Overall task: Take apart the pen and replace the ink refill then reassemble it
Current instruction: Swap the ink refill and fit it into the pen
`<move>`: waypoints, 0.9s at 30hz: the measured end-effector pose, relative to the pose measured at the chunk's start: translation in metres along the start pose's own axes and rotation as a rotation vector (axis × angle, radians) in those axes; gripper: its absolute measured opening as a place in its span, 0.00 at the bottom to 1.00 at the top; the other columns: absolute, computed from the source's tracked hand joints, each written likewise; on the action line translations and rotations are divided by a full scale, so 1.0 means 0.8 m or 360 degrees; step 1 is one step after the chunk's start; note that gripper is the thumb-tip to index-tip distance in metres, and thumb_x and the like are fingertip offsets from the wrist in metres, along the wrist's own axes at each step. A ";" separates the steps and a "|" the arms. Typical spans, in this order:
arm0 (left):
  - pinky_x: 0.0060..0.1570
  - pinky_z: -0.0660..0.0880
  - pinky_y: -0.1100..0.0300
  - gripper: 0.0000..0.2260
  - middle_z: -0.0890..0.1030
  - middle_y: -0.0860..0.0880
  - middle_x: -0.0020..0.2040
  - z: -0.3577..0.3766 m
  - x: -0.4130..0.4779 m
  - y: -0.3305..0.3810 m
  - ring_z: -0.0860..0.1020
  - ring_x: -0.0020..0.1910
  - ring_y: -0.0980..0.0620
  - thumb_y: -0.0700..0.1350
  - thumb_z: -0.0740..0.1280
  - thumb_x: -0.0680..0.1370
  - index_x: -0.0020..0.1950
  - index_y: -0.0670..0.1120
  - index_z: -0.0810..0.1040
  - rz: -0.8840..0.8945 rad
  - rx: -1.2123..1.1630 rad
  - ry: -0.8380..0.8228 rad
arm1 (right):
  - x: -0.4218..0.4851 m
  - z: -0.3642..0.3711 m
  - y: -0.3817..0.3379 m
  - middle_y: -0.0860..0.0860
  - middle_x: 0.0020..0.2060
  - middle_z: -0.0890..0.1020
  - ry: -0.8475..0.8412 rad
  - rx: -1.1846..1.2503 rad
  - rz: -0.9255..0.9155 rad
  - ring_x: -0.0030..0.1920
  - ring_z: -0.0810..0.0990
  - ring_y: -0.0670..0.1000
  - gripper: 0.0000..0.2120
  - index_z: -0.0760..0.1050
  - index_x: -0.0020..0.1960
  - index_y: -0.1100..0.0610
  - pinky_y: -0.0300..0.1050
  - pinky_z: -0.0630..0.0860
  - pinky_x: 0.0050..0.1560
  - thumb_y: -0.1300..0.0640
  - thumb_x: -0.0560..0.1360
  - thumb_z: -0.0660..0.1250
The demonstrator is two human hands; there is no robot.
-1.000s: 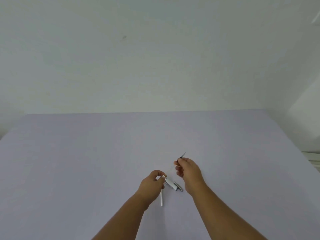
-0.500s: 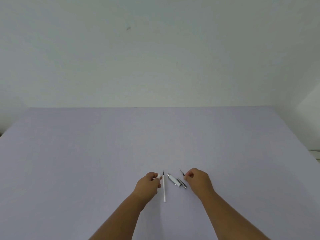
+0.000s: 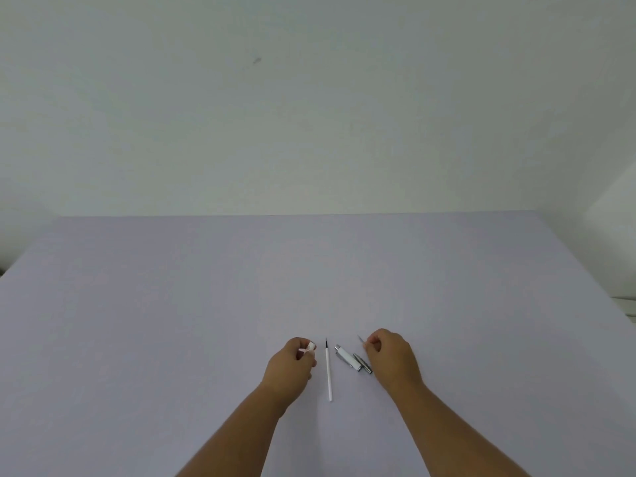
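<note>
Here, no legible writing anywhere. Both forearms reaching in from the near edge of the table (image 3: 137,304). Left hand (image 3: 290,368) curled, pinching a small white pen piece (image 3: 310,347). Right hand (image 3: 392,356) curled, gripping a thin dark refill (image 3: 360,339). Between them, flat on the table, a white refill (image 3: 328,373) and, just right, the pen cap (image 3: 352,359), near the near edge.

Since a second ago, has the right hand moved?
Yes. The right hand has dropped toward the table and now sits just right of the pen cap.
</note>
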State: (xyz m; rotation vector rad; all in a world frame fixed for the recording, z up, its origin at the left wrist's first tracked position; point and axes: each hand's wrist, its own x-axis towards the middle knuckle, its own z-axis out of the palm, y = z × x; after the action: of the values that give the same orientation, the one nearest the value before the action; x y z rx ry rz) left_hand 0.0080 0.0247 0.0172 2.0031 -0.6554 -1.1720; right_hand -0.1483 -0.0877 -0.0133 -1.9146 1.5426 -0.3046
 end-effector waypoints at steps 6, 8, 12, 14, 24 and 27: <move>0.36 0.72 0.64 0.09 0.80 0.51 0.47 -0.011 0.001 -0.007 0.76 0.39 0.55 0.45 0.58 0.80 0.58 0.51 0.73 0.0033 0.0114 0.0257 | -0.034 0.042 -0.053 0.55 0.48 0.82 -0.0397 -0.0520 -0.0446 0.50 0.80 0.56 0.12 0.77 0.51 0.59 0.46 0.74 0.47 0.52 0.78 0.60; 0.39 0.72 0.62 0.09 0.80 0.52 0.47 -0.015 0.000 -0.009 0.76 0.41 0.54 0.45 0.60 0.80 0.59 0.51 0.73 0.0031 0.0110 0.0281 | -0.045 0.055 -0.058 0.57 0.52 0.81 -0.0375 -0.0713 -0.0545 0.53 0.79 0.57 0.10 0.74 0.54 0.61 0.47 0.74 0.47 0.58 0.79 0.58; 0.47 0.72 0.60 0.10 0.79 0.53 0.48 -0.023 -0.004 -0.017 0.78 0.47 0.51 0.46 0.63 0.79 0.60 0.51 0.74 0.0023 0.0134 0.0276 | -0.061 0.067 -0.063 0.57 0.53 0.79 -0.0339 -0.0782 -0.0489 0.53 0.79 0.55 0.12 0.71 0.58 0.60 0.46 0.75 0.47 0.68 0.76 0.57; 0.46 0.71 0.62 0.09 0.79 0.54 0.47 -0.026 -0.006 -0.020 0.78 0.47 0.52 0.46 0.63 0.79 0.58 0.50 0.76 0.0015 0.0151 0.0268 | -0.064 0.068 -0.064 0.54 0.50 0.79 -0.0350 -0.0638 -0.0367 0.52 0.79 0.54 0.09 0.71 0.53 0.58 0.45 0.76 0.48 0.66 0.76 0.57; 0.34 0.69 0.69 0.04 0.79 0.55 0.45 -0.023 -0.018 -0.006 0.75 0.41 0.58 0.46 0.66 0.77 0.50 0.53 0.79 0.0127 0.0199 0.0188 | -0.049 0.017 -0.092 0.50 0.36 0.81 -0.0030 0.0989 0.0138 0.37 0.79 0.50 0.03 0.78 0.46 0.55 0.52 0.81 0.48 0.58 0.74 0.67; 0.34 0.68 0.69 0.04 0.79 0.55 0.45 -0.017 -0.021 0.004 0.74 0.41 0.57 0.46 0.66 0.78 0.51 0.52 0.79 0.0176 0.0206 0.0159 | -0.049 0.004 -0.093 0.51 0.35 0.81 -0.0075 0.1156 0.0148 0.35 0.78 0.48 0.03 0.79 0.45 0.54 0.45 0.81 0.42 0.59 0.74 0.67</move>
State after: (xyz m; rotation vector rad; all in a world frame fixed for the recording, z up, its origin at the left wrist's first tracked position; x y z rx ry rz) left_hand 0.0120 0.0394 0.0333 2.0895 -0.7978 -0.9796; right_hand -0.0993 -0.0427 0.0378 -1.2661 1.2466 -0.6678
